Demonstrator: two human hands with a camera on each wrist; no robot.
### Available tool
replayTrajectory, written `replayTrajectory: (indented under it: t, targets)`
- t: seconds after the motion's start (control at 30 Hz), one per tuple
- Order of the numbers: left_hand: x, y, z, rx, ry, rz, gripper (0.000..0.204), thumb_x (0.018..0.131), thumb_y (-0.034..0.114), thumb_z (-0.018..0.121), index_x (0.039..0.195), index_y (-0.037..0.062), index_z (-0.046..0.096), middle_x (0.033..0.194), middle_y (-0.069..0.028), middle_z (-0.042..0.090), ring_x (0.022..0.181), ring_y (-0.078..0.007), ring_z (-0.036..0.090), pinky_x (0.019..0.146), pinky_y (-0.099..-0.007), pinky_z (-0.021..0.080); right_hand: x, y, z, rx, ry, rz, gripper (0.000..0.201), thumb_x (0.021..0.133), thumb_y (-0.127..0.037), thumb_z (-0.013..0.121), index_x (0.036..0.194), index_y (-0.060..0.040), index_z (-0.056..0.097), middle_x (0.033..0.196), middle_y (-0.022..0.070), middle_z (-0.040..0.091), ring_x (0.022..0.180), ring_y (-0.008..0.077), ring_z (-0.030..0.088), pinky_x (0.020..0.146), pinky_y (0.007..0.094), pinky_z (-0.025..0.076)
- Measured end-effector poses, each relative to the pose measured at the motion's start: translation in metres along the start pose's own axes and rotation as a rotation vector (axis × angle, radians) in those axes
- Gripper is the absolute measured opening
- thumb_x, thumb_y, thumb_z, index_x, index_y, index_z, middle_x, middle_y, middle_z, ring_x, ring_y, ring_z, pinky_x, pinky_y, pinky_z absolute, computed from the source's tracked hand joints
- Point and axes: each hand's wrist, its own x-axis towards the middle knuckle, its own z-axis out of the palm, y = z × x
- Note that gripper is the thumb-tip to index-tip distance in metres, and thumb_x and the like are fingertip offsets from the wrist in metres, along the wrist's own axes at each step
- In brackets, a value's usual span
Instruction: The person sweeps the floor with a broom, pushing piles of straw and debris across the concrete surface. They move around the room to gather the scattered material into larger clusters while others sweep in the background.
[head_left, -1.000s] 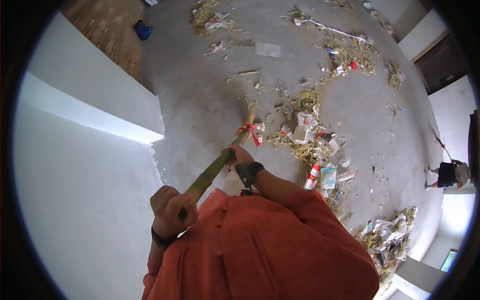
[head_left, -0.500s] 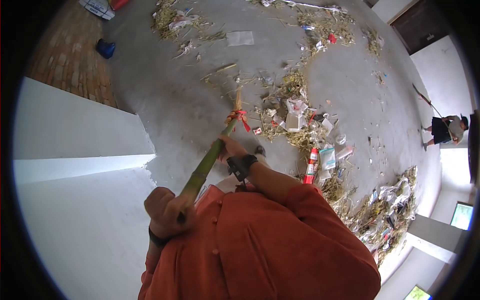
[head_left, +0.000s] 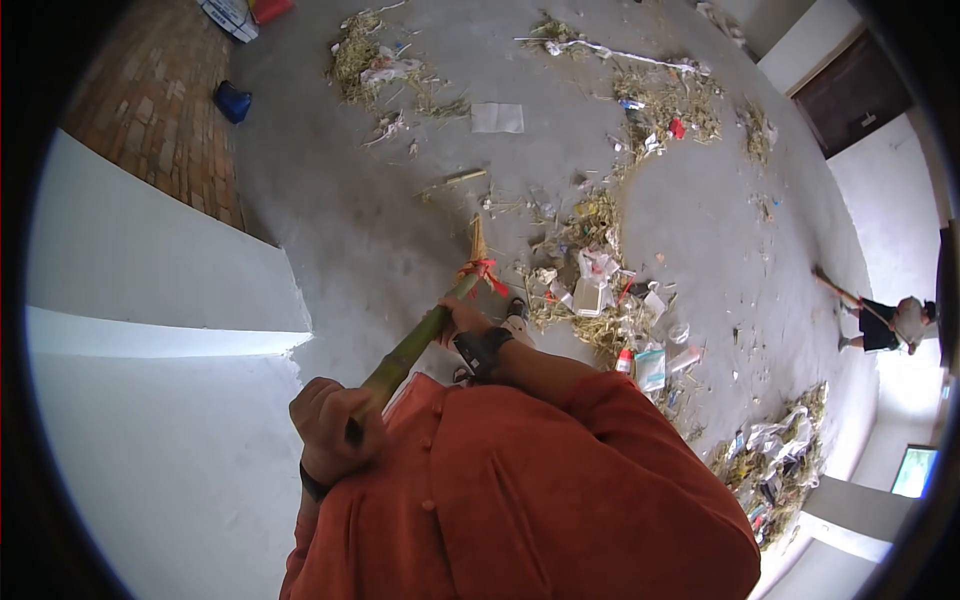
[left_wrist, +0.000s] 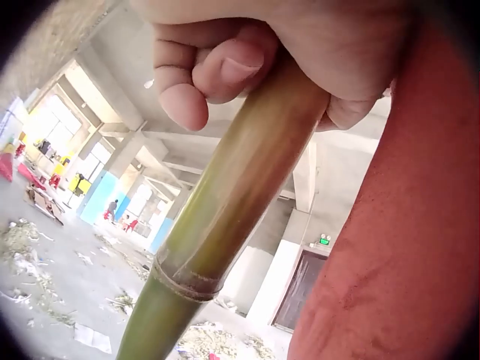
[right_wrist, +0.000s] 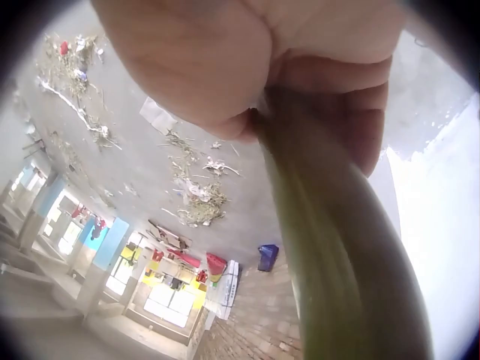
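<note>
While both hands hold the bamboo broom handle (head_left: 415, 342), notes follow.

Left hand (head_left: 330, 428): fingers (left_wrist: 217, 71) curled round the handle's upper end, close to my chest.
Right hand (head_left: 462, 318): lower on the handle, fingers wrapped round it; the wrist view shows the grip tight.
Broom head (head_left: 478, 245): straw bundle tied on with red cord (head_left: 484, 272), tip down on the concrete floor (head_left: 380, 220), just left of the litter.
Swept so far, by my judgement: floor around the broom tip mostly bare.
Left to do: central litter pile (head_left: 595, 285) of straw, plastic and packets; straw heaps (head_left: 665, 100) farther off; bagged rubbish (head_left: 775, 460) by the wall.
Also present: second person (head_left: 885, 325) sweeping far right.
</note>
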Motion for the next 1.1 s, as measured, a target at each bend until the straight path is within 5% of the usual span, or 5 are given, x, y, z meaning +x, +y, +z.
replayTrajectory:
  t: [0.27,0.6,0.77,1.0,1.1]
  targets:
    - [0.014,-0.005,0.013,0.023,0.103,-0.059,0.013,0.060,0.001,0.055,0.071,0.0054,0.049,0.051,-0.0050,0.041,0.042,-0.0224,0.042,0.041,-0.0313,0.034,0.016,-0.021,-0.001,-0.055,-0.004,0.037,0.014,0.084,-0.017,0.050,0.090,-0.0056,0.045,0.078,0.0081,0.055,0.071,0.0230,0.058,0.065,0.0409,0.051]
    - [-0.017,-0.004,-0.009,-0.010,-0.004,-0.214,0.012,0.062,-0.001,0.054,0.072,0.0035,0.049,0.052,-0.0067,0.043,0.042,-0.0224,0.042,0.041,-0.0310,0.034,0.030,0.013,-0.009,0.020,-0.071,0.053,0.014,0.083,-0.017,0.053,0.086,-0.0078,0.043,0.076,0.0060,0.052,0.068,0.0213,0.056,0.062,0.0382,0.050]
    - [-0.032,-0.001,-0.019,-0.018,-0.041,-0.042,0.018,0.061,-0.002,0.052,0.077,0.0048,0.049,0.053,-0.0057,0.044,0.043,-0.0219,0.042,0.042,-0.0316,0.036,0.015,0.030,-0.013,0.074,-0.029,-0.022,0.016,0.082,-0.017,0.056,0.087,-0.0078,0.044,0.075,0.0059,0.051,0.067,0.0219,0.056,0.062,0.0382,0.050]
    - [-0.018,0.024,-0.054,0.097,-0.007,-0.027,0.017,0.062,0.000,0.053,0.078,0.0057,0.049,0.053,-0.0040,0.042,0.043,-0.0201,0.041,0.043,-0.0314,0.037,-0.004,0.040,0.011,0.161,0.051,0.017,0.018,0.082,-0.015,0.058,0.088,-0.0061,0.044,0.076,0.0071,0.052,0.069,0.0232,0.058,0.066,0.0385,0.052]
    - [0.002,0.041,-0.070,0.095,0.027,0.036,0.016,0.061,0.003,0.049,0.076,0.0071,0.049,0.053,-0.0025,0.035,0.044,-0.0180,0.038,0.042,-0.0303,0.038,-0.016,0.053,0.020,0.139,-0.114,0.103,0.017,0.082,-0.015,0.058,0.087,-0.0057,0.044,0.077,0.0079,0.052,0.071,0.0235,0.058,0.065,0.0391,0.052]
